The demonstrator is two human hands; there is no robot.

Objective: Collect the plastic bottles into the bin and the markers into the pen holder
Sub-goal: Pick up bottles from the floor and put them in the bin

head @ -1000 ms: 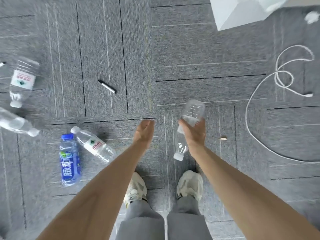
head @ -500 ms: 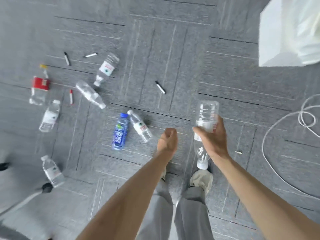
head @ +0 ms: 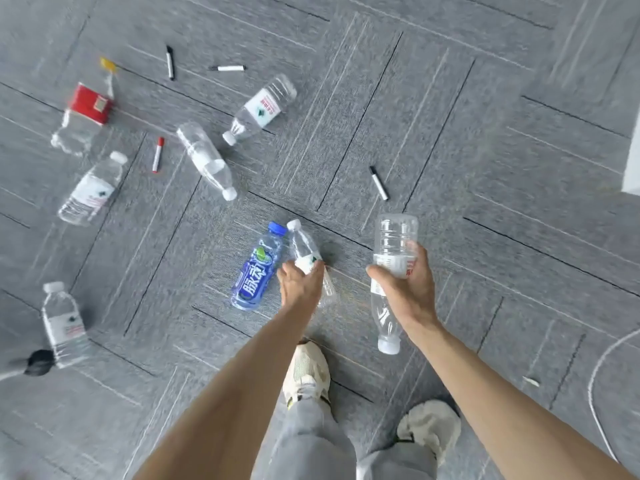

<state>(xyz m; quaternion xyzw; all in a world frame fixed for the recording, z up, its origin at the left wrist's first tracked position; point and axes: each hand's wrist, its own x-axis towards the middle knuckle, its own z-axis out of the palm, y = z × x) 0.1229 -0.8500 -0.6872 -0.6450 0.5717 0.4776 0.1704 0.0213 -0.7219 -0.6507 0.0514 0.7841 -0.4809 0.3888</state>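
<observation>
Head view shows open carpet [head: 450,116] right of the scattered bottles. Right hand [head: 408,289] grips 1 clear bottle [head: 394,251], cap down; left hand [head: 299,284], fingers spread, reaches over another bottle [head: 304,251] beside the blue one [head: 259,268].

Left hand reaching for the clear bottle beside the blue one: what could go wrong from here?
The clear bottle lies against the blue bottle, so the left hand may knock the blue one rolling. The right hand holds another bottle cap down in a loose-looking grip; it might slip while bending. The black marker nearby could get stepped on.

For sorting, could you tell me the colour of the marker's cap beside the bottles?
Red cap, head view.
</observation>
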